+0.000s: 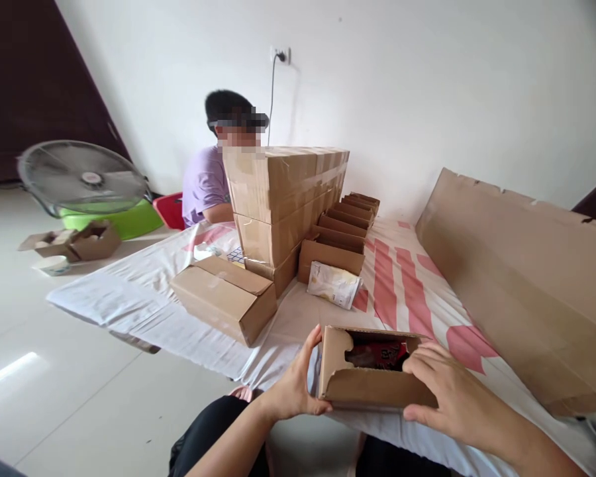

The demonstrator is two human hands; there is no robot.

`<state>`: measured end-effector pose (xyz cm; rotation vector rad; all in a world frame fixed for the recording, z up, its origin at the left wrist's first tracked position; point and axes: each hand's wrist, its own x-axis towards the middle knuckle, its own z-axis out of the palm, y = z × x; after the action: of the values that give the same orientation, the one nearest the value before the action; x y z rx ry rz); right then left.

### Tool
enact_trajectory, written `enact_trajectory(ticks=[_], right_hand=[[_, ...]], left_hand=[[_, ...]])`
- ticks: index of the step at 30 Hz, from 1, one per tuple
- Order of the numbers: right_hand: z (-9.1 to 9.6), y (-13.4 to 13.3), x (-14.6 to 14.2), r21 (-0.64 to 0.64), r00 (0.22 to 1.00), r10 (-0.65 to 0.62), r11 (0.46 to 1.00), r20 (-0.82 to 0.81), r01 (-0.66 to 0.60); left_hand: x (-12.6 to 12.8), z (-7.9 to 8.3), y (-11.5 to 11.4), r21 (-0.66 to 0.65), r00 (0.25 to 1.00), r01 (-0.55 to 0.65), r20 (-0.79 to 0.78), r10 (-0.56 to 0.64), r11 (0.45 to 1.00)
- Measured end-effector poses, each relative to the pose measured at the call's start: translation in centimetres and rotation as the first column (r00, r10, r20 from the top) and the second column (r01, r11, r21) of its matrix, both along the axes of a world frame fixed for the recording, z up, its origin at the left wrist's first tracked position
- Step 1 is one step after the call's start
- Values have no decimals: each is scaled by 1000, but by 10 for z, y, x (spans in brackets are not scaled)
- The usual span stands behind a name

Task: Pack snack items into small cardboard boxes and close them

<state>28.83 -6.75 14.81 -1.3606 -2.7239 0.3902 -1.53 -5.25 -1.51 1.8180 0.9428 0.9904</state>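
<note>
A small cardboard box (377,387) lies at the table's near edge, its top partly open. Inside shows a red packet (380,356) with dark lettering. My left hand (298,381) grips the box's left end, thumb and fingers spread around it. At the right end, my right hand (442,387) has its fingers curled over the opening's edge and its thumb against the front side; the fingertips are partly hidden. Beyond the box lies a white and yellow pouch (334,285), leaning against the nearest of several open cardboard boxes (330,255) in a row.
A closed carton (223,295) lies to the left, beside a stack of taped cartons (291,192). Behind the stack sits a person (206,179) in a purple shirt. A large cardboard sheet (521,278) stands along the right. A floor fan (84,175) is at far left.
</note>
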Motion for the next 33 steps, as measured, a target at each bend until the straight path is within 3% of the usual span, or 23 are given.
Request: enact_trajectory(ticks=[5, 10, 13, 15, 16, 18, 19, 22, 28, 30, 33], right_hand=[[5, -8, 11, 87, 996, 78, 993, -41, -75], [4, -14, 28, 154, 988, 46, 988, -150, -23], [4, -18, 31, 151, 993, 32, 988, -109, -15], [3, -20, 26, 161, 995, 54, 986, -84, -40], [3, -20, 22, 169, 994, 73, 984, -77, -59], [2, -18, 14, 179, 992, 107, 979, -65, -94], [2, -17, 10, 179, 991, 120, 978, -58, -108], [1, -14, 1, 178, 991, 128, 977, -30, -121], [3, -14, 7, 205, 995, 98, 973, 24, -100], [9, -13, 10, 170, 995, 100, 980, 16, -101], [25, -4, 6, 90, 994, 108, 990, -23, -106]], left_hand=[[-3, 4, 3, -10, 998, 59, 24, -59, 998], [-17, 16, 5, -20, 992, 108, -55, -109, 994], [-27, 50, 3, 82, 999, 23, -35, -20, 996], [-25, 85, 1, 170, 995, -102, 25, 99, 980], [-21, 104, -1, 205, 993, -110, -9, 114, 973], [-6, 137, -2, 256, 968, 142, -236, -80, 956], [3, 149, -2, 283, 914, 294, -362, -182, 913], [25, 167, 0, 318, 752, 505, -619, -228, 802], [17, 178, 0, 325, 507, 570, -862, -11, 755], [10, 182, -1, 341, 491, 576, -871, 20, 743], [8, 184, -1, 302, 513, 605, -856, -70, 736]])
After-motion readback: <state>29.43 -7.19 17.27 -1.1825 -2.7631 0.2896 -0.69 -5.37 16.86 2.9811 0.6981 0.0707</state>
